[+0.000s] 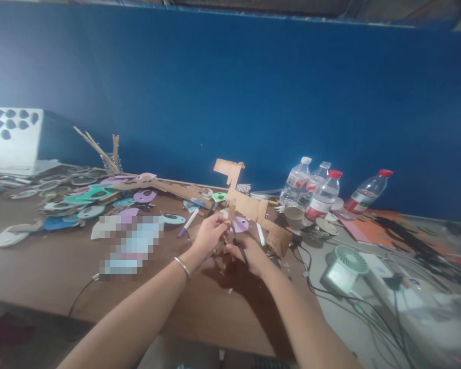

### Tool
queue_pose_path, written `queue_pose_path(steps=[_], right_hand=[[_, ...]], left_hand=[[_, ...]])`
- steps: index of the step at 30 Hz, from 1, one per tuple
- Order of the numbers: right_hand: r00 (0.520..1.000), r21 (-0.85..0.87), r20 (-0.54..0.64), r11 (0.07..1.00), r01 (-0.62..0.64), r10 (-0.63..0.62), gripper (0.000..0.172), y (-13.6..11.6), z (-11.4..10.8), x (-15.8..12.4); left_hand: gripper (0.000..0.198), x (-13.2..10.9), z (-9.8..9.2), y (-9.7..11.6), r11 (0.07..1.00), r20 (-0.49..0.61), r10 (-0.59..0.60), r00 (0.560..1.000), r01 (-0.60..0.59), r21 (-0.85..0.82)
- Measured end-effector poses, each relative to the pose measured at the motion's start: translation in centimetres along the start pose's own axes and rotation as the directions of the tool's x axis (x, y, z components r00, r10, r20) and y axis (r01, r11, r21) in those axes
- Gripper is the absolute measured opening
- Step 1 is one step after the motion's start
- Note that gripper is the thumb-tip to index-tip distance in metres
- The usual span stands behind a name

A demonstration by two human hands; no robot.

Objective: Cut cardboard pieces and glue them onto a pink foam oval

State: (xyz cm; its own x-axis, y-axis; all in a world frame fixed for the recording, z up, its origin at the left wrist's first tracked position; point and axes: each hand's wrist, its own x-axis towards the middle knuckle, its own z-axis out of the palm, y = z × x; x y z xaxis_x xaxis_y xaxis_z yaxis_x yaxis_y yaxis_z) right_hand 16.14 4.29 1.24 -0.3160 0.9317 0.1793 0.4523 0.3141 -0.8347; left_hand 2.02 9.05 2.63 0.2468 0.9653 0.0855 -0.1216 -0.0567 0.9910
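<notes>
My left hand (209, 236), with a silver bangle at the wrist, is closed in a pinch on a small strip of brown cardboard (231, 211) held upright above the wooden table (54, 266). My right hand (248, 253) is closed around a thin dark tool (238, 245) whose tip meets the base of that strip; what the tool is I cannot make out. A lilac paper disc (241, 224) lies just behind the hands. A cardboard animal-shaped cutout (249, 202) stands right behind them.
Coloured paper and cardboard cutouts (92, 197) cover the table's left side, with sticks in a cup (111, 156). A purple marker (188, 222) lies near my left hand. Several water bottles (322, 197), a small green desk fan (346, 261) and cables crowd the right. A blue wall rises behind.
</notes>
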Motion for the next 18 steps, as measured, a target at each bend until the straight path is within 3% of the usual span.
queue_pose_path(steps=[11, 18], right_hand=[[0.998, 0.017, -0.049, 0.999, 0.042, -0.041, 0.033, -0.2, 0.1, 0.0], [0.998, -0.063, -0.058, 0.998, 0.027, -0.030, 0.033, -0.3, -0.3, 0.0]], left_hand=[[0.016, -0.4, 0.5, 0.8, 0.997, -0.043, -0.027, 0.999, 0.030, 0.077], [0.017, -0.3, 0.0, 0.4, 0.975, -0.001, 0.032, 0.999, -0.031, 0.219]])
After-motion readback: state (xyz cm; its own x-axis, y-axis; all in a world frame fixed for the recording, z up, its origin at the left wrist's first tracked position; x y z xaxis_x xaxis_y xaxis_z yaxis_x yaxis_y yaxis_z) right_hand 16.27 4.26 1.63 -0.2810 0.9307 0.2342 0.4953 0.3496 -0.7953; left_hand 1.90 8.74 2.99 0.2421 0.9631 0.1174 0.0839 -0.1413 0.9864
